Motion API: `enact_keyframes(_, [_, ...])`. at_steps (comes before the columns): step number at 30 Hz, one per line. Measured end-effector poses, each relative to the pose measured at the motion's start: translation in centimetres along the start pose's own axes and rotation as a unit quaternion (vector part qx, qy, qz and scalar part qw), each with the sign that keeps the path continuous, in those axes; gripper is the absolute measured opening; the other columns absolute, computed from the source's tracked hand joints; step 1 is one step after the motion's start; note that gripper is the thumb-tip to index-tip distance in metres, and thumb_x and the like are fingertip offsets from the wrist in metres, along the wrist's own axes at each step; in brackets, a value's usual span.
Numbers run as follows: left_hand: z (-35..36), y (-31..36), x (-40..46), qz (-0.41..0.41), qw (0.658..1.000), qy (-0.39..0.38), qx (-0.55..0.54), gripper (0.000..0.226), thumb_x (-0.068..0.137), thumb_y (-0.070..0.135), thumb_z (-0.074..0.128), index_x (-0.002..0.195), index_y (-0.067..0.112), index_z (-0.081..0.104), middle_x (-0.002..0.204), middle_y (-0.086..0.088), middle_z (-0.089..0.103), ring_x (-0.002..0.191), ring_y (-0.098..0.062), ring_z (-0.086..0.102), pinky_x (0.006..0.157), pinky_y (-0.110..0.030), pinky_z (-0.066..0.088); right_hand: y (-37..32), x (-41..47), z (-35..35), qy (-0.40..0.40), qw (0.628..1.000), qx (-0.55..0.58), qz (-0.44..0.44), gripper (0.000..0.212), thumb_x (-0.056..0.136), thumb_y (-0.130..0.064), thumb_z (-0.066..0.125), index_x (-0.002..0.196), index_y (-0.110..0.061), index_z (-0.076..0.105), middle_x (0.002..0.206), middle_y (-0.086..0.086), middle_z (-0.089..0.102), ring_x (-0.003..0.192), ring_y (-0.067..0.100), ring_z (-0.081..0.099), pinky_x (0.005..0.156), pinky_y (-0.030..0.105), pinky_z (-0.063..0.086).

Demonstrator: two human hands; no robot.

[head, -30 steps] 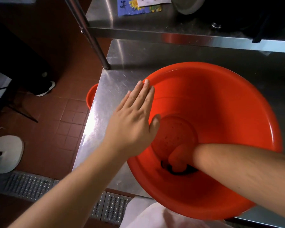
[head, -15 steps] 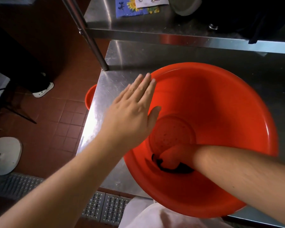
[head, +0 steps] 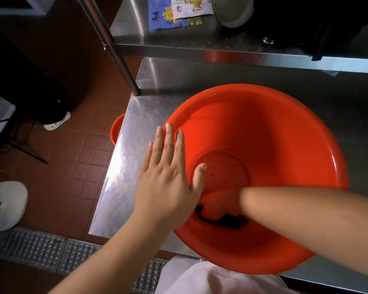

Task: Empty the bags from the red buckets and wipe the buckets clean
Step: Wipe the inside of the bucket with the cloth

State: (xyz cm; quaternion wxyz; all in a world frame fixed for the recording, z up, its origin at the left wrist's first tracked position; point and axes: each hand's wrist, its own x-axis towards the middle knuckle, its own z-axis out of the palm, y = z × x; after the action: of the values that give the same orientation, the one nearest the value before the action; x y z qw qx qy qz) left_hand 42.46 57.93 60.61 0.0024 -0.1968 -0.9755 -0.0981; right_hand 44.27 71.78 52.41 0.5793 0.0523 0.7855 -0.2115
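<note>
Red bucket (head: 274,128): glossy, wide-mouthed, standing on the steel table (head: 140,124) at its near-left corner. My left hand (head: 168,187) lies flat, fingers straight, over its left rim. My right hand (head: 225,205) is deep inside on a dark cloth (head: 221,221); its grip cannot be told. Specks mark the bucket's bottom.

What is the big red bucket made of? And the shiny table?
The red bucket looks like smooth, glossy plastic: even colour, a soft shine along its rim. The table looks like brushed stainless steel: grey, mirror-like, with fine scratches.
</note>
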Motion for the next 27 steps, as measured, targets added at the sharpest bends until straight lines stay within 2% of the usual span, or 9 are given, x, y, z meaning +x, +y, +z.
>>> enact_keyframes(3, [-0.3, -1.0, 1.7, 0.039, 0.999, -0.003, 0.004, 0.078, 0.105, 0.061, 0.025, 0.166, 0.012, 0.020, 0.174, -0.007, 0.008, 0.162, -0.019, -0.003, 0.132, -0.040, 0.007, -1.5, -3.0, 0.6, 0.060, 0.994, 0.077, -0.055, 0.041, 0.101, -0.024, 0.036, 0.134, -0.019, 0.061, 0.138, 0.003, 0.059, 0.126, 0.022, 0.054, 0.107, 0.035, 0.040])
enact_keyframes(6, [-0.4, -1.5, 2.9, 0.072, 0.997, -0.011, 0.002, 0.076, 0.107, 0.058, 0.026, 0.166, 0.010, 0.019, 0.174, -0.008, 0.008, 0.162, -0.020, -0.004, 0.132, -0.041, 0.007, -2.1, -7.2, 1.1, 0.103, 0.984, 0.056, -0.133, 0.037, 0.105, -0.029, 0.035, 0.133, -0.022, 0.056, 0.120, 0.003, 0.064, 0.103, 0.022, 0.062, 0.084, 0.018, 0.046])
enact_keyframes(8, [-0.6, -1.6, 3.3, 0.082, 0.996, -0.013, 0.015, 0.075, 0.107, 0.057, 0.027, 0.165, 0.009, 0.019, 0.174, -0.008, 0.008, 0.162, -0.021, -0.003, 0.131, -0.042, 0.009, -1.9, -10.0, 1.6, 0.139, 0.968, 0.046, -0.202, 0.033, 0.103, -0.032, 0.039, 0.131, -0.025, 0.054, 0.128, 0.008, 0.062, 0.112, 0.031, 0.060, 0.093, 0.032, 0.049])
enact_keyframes(11, [-0.4, -1.6, 3.3, 0.085, 0.996, -0.009, 0.010, 0.074, 0.108, 0.054, 0.028, 0.165, 0.008, 0.020, 0.174, -0.009, 0.009, 0.162, -0.022, -0.001, 0.131, -0.044, 0.012, -0.6, -12.8, 2.2, 0.169, 0.952, 0.103, -0.235, 0.030, 0.096, -0.042, 0.040, 0.125, -0.038, 0.048, 0.127, -0.002, 0.058, 0.120, 0.025, 0.053, 0.104, 0.045, 0.042])
enact_keyframes(13, [-0.3, -1.6, 3.3, 0.083, 0.997, -0.005, 0.003, 0.073, 0.108, 0.053, 0.027, 0.164, 0.007, 0.021, 0.174, -0.009, 0.010, 0.162, -0.023, 0.001, 0.131, -0.045, 0.014, 0.5, -13.0, 2.3, 0.145, 0.959, 0.074, -0.233, 0.032, 0.099, -0.043, 0.038, 0.131, -0.043, 0.044, 0.130, -0.003, 0.056, 0.121, 0.022, 0.052, 0.105, 0.041, 0.041])
enact_keyframes(17, [-0.2, -1.5, 3.3, 0.084, 0.996, -0.003, 0.012, 0.073, 0.108, 0.053, 0.027, 0.164, 0.007, 0.022, 0.174, -0.009, 0.011, 0.162, -0.023, 0.001, 0.130, -0.045, 0.014, 1.9, -9.5, 1.4, 0.087, 0.983, -0.023, -0.161, 0.040, 0.102, -0.033, 0.042, 0.142, -0.035, 0.046, 0.134, 0.004, 0.060, 0.116, 0.028, 0.060, 0.093, 0.035, 0.047])
enact_keyframes(19, [-0.1, -1.6, 3.2, 0.084, 0.996, -0.002, 0.010, 0.072, 0.109, 0.053, 0.027, 0.165, 0.008, 0.020, 0.174, -0.009, 0.010, 0.162, -0.022, 0.000, 0.131, -0.045, 0.013, 2.1, -5.8, 1.1, 0.056, 0.990, -0.077, -0.104, 0.045, 0.102, -0.028, 0.046, 0.147, -0.025, 0.044, 0.138, 0.009, 0.057, 0.123, 0.031, 0.056, 0.097, 0.037, 0.045])
enact_keyframes(23, [0.0, -1.8, 3.2, 0.086, 0.996, -0.001, 0.007, 0.071, 0.110, 0.052, 0.027, 0.165, 0.008, 0.018, 0.174, -0.008, 0.008, 0.162, -0.021, -0.002, 0.131, -0.045, 0.013, 1.3, 0.5, 0.9, -0.038, 0.981, -0.185, -0.038, 0.039, 0.100, -0.009, 0.044, 0.138, 0.002, 0.048, 0.125, 0.025, 0.063, 0.112, 0.039, 0.063, 0.094, 0.043, 0.052])
enact_keyframes(27, [0.2, -1.8, 3.2, 0.086, 0.996, 0.000, 0.005, 0.070, 0.110, 0.051, 0.028, 0.165, 0.009, 0.018, 0.174, -0.008, 0.008, 0.162, -0.020, -0.003, 0.131, -0.045, 0.012, 1.1, 3.9, 0.9, -0.030, 0.976, -0.215, -0.003, 0.042, 0.102, -0.011, 0.045, 0.143, -0.003, 0.046, 0.141, 0.019, 0.054, 0.126, 0.036, 0.055, 0.104, 0.044, 0.046])
